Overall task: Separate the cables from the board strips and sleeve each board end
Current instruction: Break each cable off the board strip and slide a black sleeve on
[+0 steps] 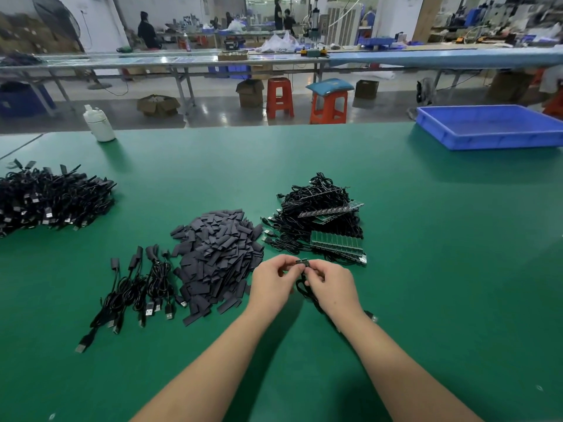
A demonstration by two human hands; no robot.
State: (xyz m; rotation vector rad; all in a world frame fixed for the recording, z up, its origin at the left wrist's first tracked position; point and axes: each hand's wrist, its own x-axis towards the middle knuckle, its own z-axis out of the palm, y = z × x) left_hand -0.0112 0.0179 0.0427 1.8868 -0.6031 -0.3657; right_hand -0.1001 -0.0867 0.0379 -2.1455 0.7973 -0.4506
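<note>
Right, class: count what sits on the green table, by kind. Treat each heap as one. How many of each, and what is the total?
Blue tray: 1
White bottle: 1
Heap of black sleeves: 1
Heaps of black cables: 3, the far-left heap, the small row of sleeved cables, the heap with green board strips
Total: 6

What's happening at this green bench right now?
A person is working through cable assemblies. Both hands, left hand and right hand, pinch a small board piece with a black cable hanging from it. Behind them lies the pile of board strips with cables; to the left are a heap of dark sleeves and a few sleeved cables laid out in a row. A bigger pile of cables sits far left.
</note>
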